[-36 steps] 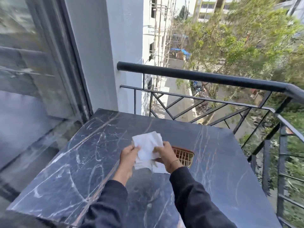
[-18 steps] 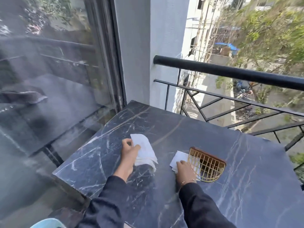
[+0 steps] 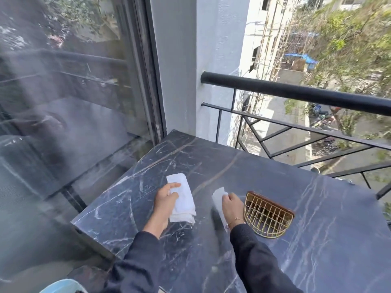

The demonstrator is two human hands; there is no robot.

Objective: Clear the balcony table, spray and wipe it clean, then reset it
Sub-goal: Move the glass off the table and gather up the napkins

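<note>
The dark marble balcony table (image 3: 317, 240) fills the lower right. My left hand (image 3: 165, 199) grips a folded white napkin (image 3: 182, 197) lying on the tabletop, thumb over its upper part. My right hand (image 3: 231, 205) lies over a second white napkin (image 3: 218, 197), which is blurred; whether the fingers pinch it or only press it I cannot tell. Just right of that hand a gold wire napkin holder (image 3: 267, 215) lies on the table with nothing in it.
A black metal railing (image 3: 296, 92) runs along the far side of the table, with a drop to the street beyond. A glass door (image 3: 74, 102) and a white wall pillar (image 3: 190, 70) stand to the left. A pale blue rim (image 3: 61, 286) shows at the bottom left.
One second ago both hands held the napkins together above the table. They have since split apart; each hand now has one napkin down on the marble, and my view has turned left.
</note>
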